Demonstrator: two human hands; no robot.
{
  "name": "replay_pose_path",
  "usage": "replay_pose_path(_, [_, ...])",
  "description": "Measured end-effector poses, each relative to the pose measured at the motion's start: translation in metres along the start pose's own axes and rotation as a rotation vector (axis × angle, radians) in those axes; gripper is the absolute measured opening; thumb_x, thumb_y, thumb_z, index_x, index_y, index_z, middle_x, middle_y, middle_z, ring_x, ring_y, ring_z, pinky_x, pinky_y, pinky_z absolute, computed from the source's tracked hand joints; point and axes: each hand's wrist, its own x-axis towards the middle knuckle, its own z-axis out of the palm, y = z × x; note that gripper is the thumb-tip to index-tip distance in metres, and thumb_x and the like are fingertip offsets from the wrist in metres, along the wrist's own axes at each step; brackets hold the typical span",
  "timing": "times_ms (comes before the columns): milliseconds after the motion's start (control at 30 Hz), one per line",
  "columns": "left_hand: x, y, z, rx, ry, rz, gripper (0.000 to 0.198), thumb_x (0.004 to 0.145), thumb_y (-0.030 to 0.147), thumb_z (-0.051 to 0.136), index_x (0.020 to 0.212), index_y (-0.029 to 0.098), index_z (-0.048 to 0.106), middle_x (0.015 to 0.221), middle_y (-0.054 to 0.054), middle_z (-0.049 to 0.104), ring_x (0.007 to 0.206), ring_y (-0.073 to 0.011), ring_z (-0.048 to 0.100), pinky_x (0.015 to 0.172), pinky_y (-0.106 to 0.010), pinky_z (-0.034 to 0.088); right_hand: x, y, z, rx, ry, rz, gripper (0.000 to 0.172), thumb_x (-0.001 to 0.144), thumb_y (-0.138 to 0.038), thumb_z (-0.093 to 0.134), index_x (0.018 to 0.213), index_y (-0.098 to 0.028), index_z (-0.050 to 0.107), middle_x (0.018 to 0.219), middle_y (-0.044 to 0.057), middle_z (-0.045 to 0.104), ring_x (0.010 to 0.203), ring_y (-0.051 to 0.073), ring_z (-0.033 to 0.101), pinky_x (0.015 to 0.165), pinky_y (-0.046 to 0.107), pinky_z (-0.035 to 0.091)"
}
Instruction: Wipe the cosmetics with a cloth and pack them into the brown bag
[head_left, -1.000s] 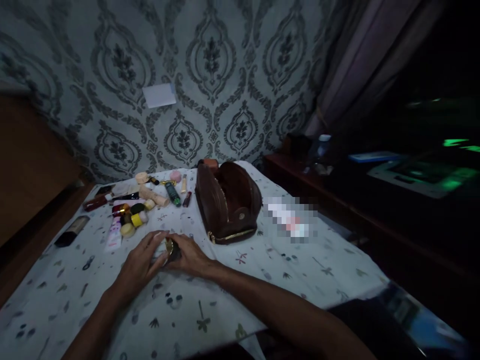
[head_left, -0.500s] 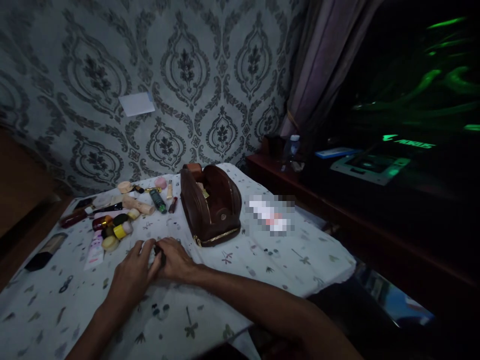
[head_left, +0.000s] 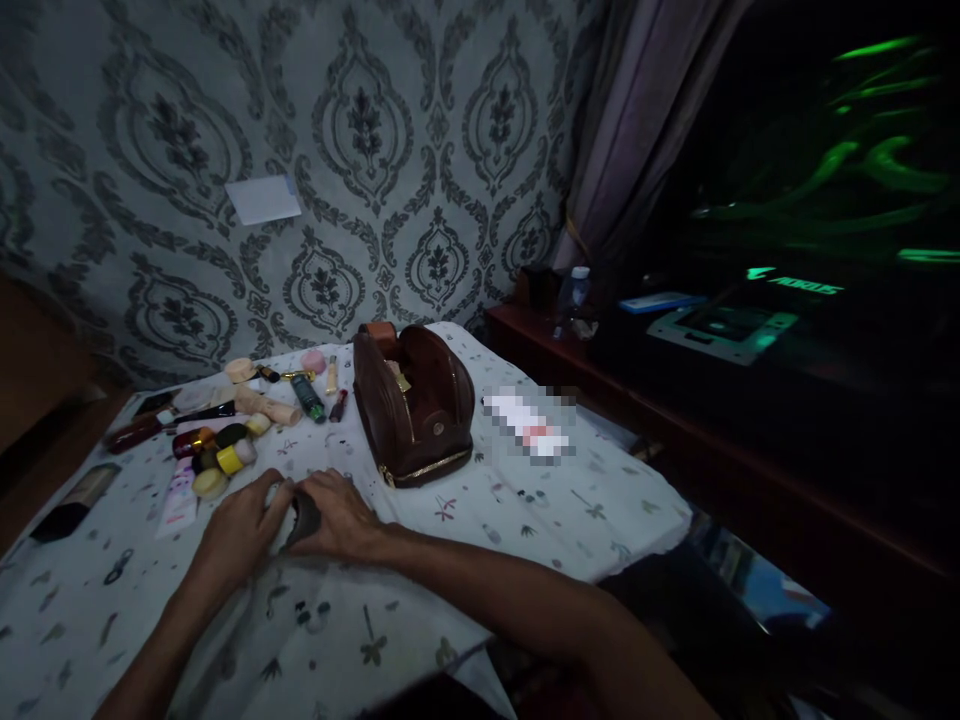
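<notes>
My left hand and my right hand are close together over the front of the cloth-covered table. Between them is a small dark, rounded object, with the curled fingers of my right hand around it. The fingers of my left hand are bent against its left side, where a paler surface shows; what they grip is partly hidden. Just beyond my right hand stands a brown leather bag, its top unzipped and gaping. Left of the bag lie several cosmetics, among them a pink-and-white tube and a yellow-banded container.
At the far left lies a dark bottle. A blurred-out white item is right of the bag. Beyond the table's right edge, a dark red desk carries a clear bottle and a laptop-like device glowing green.
My hands have drawn slightly apart, my left one moving left, and more of the dark object shows between them. The whole view has shifted a little.
</notes>
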Motion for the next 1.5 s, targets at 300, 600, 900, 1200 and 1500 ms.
replay_pose_path(300, [0.004,-0.031,0.015,-0.411,0.005,-0.093,0.057,0.088,0.063,0.036,0.094,0.018,0.069,0.091,-0.006,0.075,0.089,-0.0254,0.068,0.079,-0.032,0.054,-0.001,0.0,-0.001,0.014,-0.013,0.02,0.064,0.063,-0.042,0.086,0.116,-0.019,0.058,0.112,0.008,0.064,0.111,0.028,0.057,0.1,0.041,0.041])
replay_pose_path(600, [-0.008,-0.039,0.037,-0.45,0.128,0.061,0.07,0.076,0.061,0.056,0.131,0.018,0.05,0.123,-0.011,0.063,0.111,-0.0324,0.062,0.091,-0.043,0.052,-0.002,-0.006,-0.008,0.108,-0.023,0.156,0.074,0.061,-0.036,0.088,0.127,-0.024,0.057,0.117,0.006,0.066,0.11,0.028,0.059,0.094,0.039,0.045])
replay_pose_path(900, [-0.014,-0.037,0.039,-0.32,0.085,0.034,0.07,0.077,0.059,0.058,0.133,0.018,0.047,0.09,-0.003,0.069,0.051,-0.0165,0.057,0.058,-0.031,0.051,-0.004,-0.001,-0.005,0.102,-0.017,0.12,0.059,0.069,-0.034,0.082,0.121,-0.022,0.057,0.112,0.006,0.067,0.104,0.027,0.059,0.091,0.037,0.045])
replay_pose_path(1200, [-0.019,-0.038,0.036,-0.259,0.119,0.107,0.052,0.084,0.056,0.052,0.123,0.021,0.054,0.093,-0.005,0.072,0.073,-0.0233,0.068,0.068,-0.031,0.052,-0.005,-0.003,-0.006,0.099,0.041,0.117,0.056,0.066,-0.038,0.085,0.113,-0.021,0.059,0.104,0.004,0.055,0.105,0.024,0.052,0.092,0.037,0.045])
replay_pose_path(1500, [-0.018,-0.034,0.033,-0.407,0.096,0.077,0.043,0.089,0.05,0.043,0.115,0.02,0.058,0.095,-0.006,0.071,0.086,-0.0237,0.067,0.079,-0.033,0.051,-0.002,-0.001,-0.002,0.142,0.151,0.04,0.06,0.065,-0.031,0.085,0.119,-0.021,0.061,0.103,0.005,0.054,0.102,0.024,0.052,0.091,0.039,0.046])
